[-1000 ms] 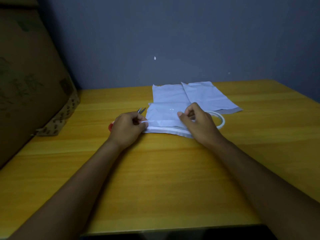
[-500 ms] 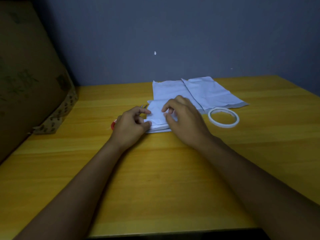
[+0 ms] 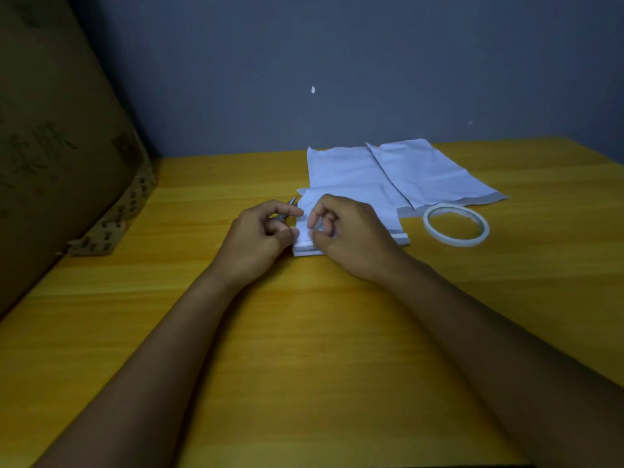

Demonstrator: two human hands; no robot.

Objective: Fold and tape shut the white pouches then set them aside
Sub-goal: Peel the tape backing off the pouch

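**Folded pouch pinned for taping**

A small folded white plastic pouch [image 3: 305, 239] is held flat on the yellow wooden table [image 3: 304, 349], near the centre, just in front of two unfolded white pouches [image 3: 388, 177] lying farther back. Its left edge is pinched by the curled left hand [image 3: 261, 236]; the right hand [image 3: 351, 236] is pressed over the top, fingers bent — whether a strip of tape is held beneath cannot be told. A white ring of tape [image 3: 456, 224] lies to the right, apart. The fold should be kept tight and flat while tape is smoothed across the seam — creases would likely lift it.
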